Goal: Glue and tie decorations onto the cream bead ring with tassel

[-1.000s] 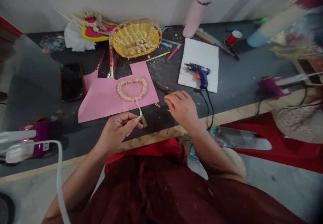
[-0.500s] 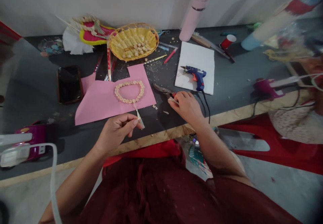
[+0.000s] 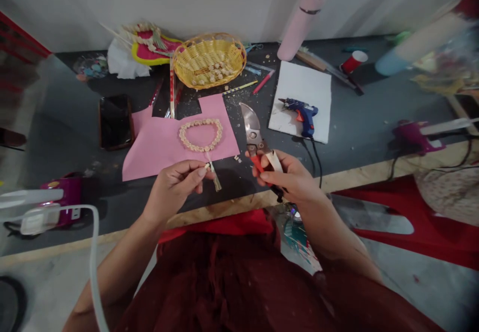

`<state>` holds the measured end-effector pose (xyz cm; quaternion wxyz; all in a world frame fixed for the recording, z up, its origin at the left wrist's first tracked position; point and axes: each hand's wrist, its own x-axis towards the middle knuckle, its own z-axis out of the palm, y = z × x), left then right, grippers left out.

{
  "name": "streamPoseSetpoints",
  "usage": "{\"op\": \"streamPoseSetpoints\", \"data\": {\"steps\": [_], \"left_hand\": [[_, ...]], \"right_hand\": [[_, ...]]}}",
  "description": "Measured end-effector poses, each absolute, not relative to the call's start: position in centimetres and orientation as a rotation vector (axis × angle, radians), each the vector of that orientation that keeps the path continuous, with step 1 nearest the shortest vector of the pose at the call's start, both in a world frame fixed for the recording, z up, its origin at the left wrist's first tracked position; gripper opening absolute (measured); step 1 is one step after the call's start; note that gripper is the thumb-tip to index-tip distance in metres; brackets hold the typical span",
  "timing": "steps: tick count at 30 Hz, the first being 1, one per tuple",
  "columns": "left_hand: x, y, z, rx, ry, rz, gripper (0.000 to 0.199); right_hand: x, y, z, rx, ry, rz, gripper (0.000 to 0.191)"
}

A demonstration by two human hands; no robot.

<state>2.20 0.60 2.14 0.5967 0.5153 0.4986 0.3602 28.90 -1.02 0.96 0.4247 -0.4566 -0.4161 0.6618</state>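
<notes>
My left hand (image 3: 182, 185) pinches a small cream-coloured piece (image 3: 207, 166) between thumb and fingertips. Right beside those fingers hangs a pale tassel (image 3: 216, 178), joined by a thread to a cream beaded loop (image 3: 201, 148). The loop lies on pink paper (image 3: 157, 145). My right hand (image 3: 286, 175) is closed around red-handled pruning shears (image 3: 252, 127), blades pointing away from me and raised off the table. A short pale strip (image 3: 275, 162) also sits in that hand, between thumb and fingers.
Behind the paper stands a yellow wicker basket (image 3: 177, 65) holding small cream pieces. A blue glue gun (image 3: 304, 115) rests on a white board (image 3: 288, 80), its cord running to the front edge. A phone (image 3: 116, 121), pink bottle (image 3: 301, 28) and red thread spool (image 3: 354, 62) are around.
My right hand has picked up the pruning shears from the table and turned them blades-forward, keeping the pale strip. My left hand still pinches near the tassel. The view has shifted slightly.
</notes>
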Motion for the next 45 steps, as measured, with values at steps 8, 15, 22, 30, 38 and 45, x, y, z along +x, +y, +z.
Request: {"op": "streamPoseSetpoints", "data": {"steps": [8,15,22,30,38,45], "left_hand": [[2.8,0.9,2.5,1.075,1.105,1.023,0.017],[3.3,0.9,2.7,1.034,1.041,1.066,0.014],[3.6,0.8,2.6,1.090,1.095,1.085,0.020],[3.4,0.7,2.3,1.220,1.154,1.095,0.019],[3.0,0.8,1.9,1.321,1.159,0.957,0.019],[3.0,0.8,1.9,1.313,1.139,0.915,0.019]], "right_hand": [[29.2,-3.3,2.9,-1.059,-1.172,1.777,0.029],[29.2,-3.5,3.7,-0.921,-1.177,1.786,0.024],[29.1,-3.3,3.0,-1.304,-1.969,0.920,0.059],[27.3,-3.3,0.9,-1.450,-2.377,0.466,0.062],[26.0,-3.1,0.9,-1.482,-2.435,0.379,0.050],[25.7,-3.0,1.2,-1.519,-2.443,0.366,0.045]]}}
